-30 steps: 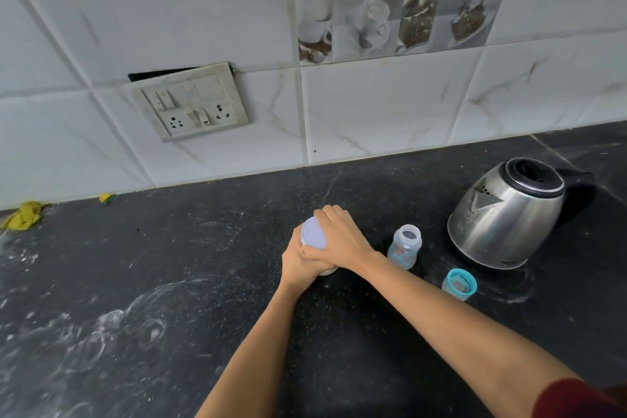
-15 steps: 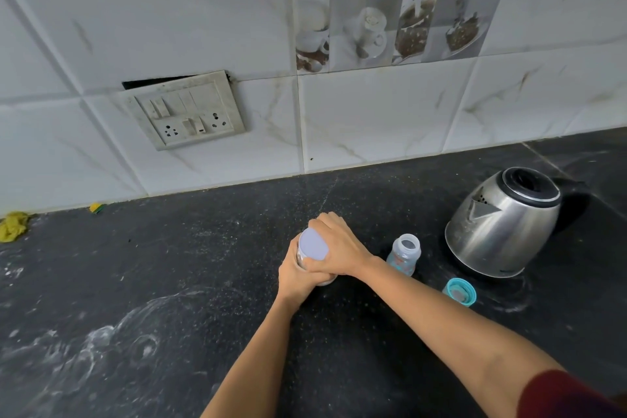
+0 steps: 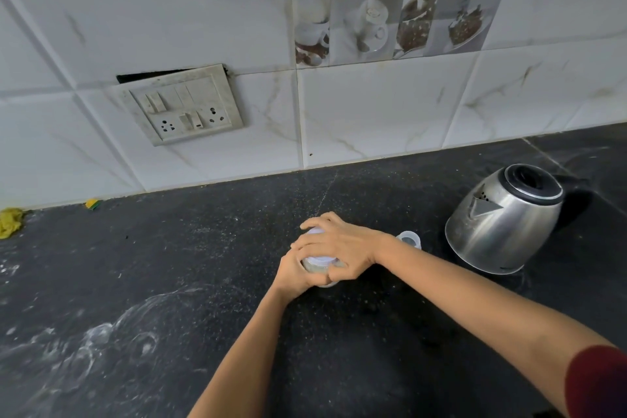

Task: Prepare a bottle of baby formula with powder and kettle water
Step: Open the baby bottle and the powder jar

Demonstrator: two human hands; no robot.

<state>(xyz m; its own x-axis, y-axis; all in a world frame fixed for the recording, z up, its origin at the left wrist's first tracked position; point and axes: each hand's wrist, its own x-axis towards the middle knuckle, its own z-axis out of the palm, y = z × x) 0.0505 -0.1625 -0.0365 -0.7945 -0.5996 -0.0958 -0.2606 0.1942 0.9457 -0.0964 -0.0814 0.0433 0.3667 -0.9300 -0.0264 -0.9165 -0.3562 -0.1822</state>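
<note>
I stand at a dark speckled bench [image 3: 169, 282] against a white tiled wall [image 3: 373, 119]. Both my hands are closed around a small jar [image 3: 317, 265] with a pale lid [image 3: 317, 231], which sits on the bench near the middle. My left hand [image 3: 293, 273] wraps the clear body of the jar from below. My right hand [image 3: 339, 248] curls over the lid from above, fingers clamped on its rim. Just past my right wrist, the open neck of the baby bottle [image 3: 409, 239] peeks out, standing on the bench. Further right stands a steel kettle [image 3: 505, 220] with a black lid. A switch plate [image 3: 183, 105] hangs on the wall, and a yellow cloth [image 3: 10, 222] lies at the far left.
</note>
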